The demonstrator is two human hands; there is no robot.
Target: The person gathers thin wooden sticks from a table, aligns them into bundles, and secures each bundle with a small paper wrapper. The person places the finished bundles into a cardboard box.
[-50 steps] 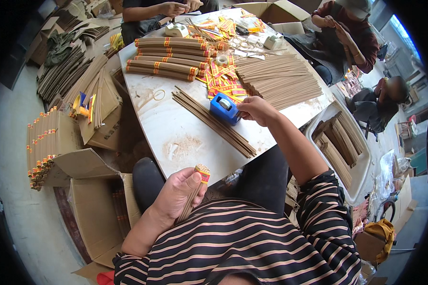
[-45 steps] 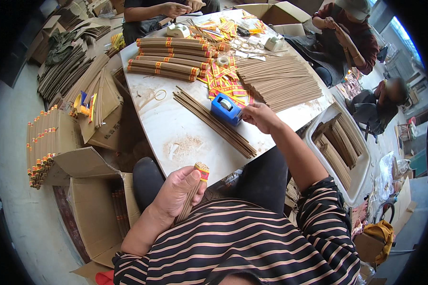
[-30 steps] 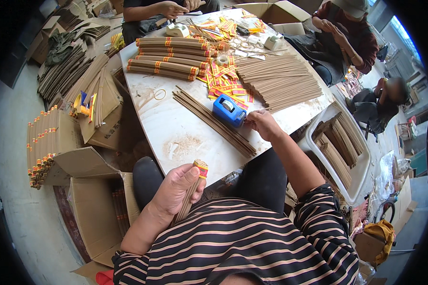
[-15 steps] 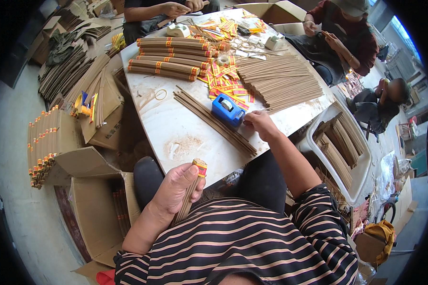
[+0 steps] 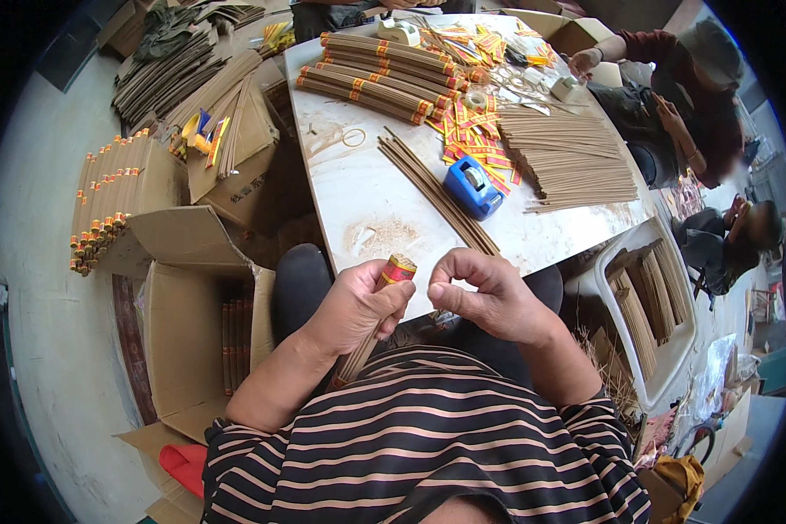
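Wrapped in my left hand (image 5: 358,306) is a bundle of brown incense sticks (image 5: 355,360), tilted, with a red and yellow paper label (image 5: 398,269) around its top end. Just right of that end hovers my right hand (image 5: 502,301), thumb and forefinger pinched together; whatever lies between the fingertips is too small to make out. Beyond it, a blue tape dispenser (image 5: 474,188) stands on the white table (image 5: 345,192). Several loose sticks (image 5: 432,188) lie beside the dispenser, and loose paper labels (image 5: 476,140) are scattered behind it.
Labelled bundles (image 5: 380,79) are stacked at the table's far left, loose sticks (image 5: 568,162) at its right. A white bin (image 5: 664,349) of sticks stands right, an open cardboard box (image 5: 188,323) left. Two co-workers (image 5: 690,96) sit around the far side; another person (image 5: 729,249) sits farther right.
My right hand has come back from the tape dispenser to beside the bundle's labelled end. The view has shifted, while my left hand keeps its hold on the bundle.
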